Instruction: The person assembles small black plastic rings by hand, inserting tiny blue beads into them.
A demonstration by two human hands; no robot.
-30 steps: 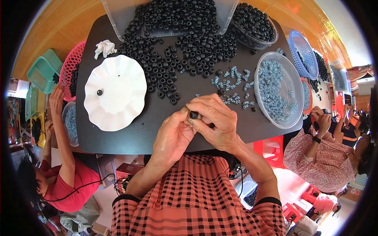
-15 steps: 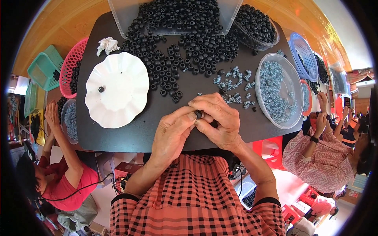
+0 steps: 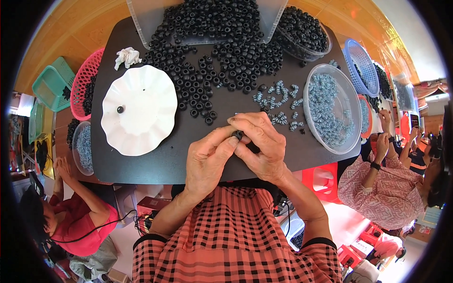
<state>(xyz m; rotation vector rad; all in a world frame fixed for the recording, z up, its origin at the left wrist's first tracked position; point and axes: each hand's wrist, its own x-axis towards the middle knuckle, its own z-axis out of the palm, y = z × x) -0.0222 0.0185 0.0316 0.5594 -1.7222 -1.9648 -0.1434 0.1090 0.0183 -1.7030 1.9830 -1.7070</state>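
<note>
Both hands meet above the near part of the dark table. My left hand is closed, pinching a small black ring-shaped piece between thumb and fingers. My right hand closes on the same piece from the other side, its fingertips hiding part of it. Beyond them spreads a heap of similar black ring-shaped pieces. Small blue-grey springs lie loose to the right, beside a clear round tub holding many more. On the left, a white wavy-edged plate carries one black piece.
A clear bin tipped toward me spills black pieces at the back. Near it stand a clear bowl of black pieces and a crumpled tissue. Pink and blue baskets flank the table. Other people sit left and right.
My hands stay together on the black piece, with fingers slightly shifted and the piece turned a little. The view has drifted slightly. The person at left has lowered their hands.
</note>
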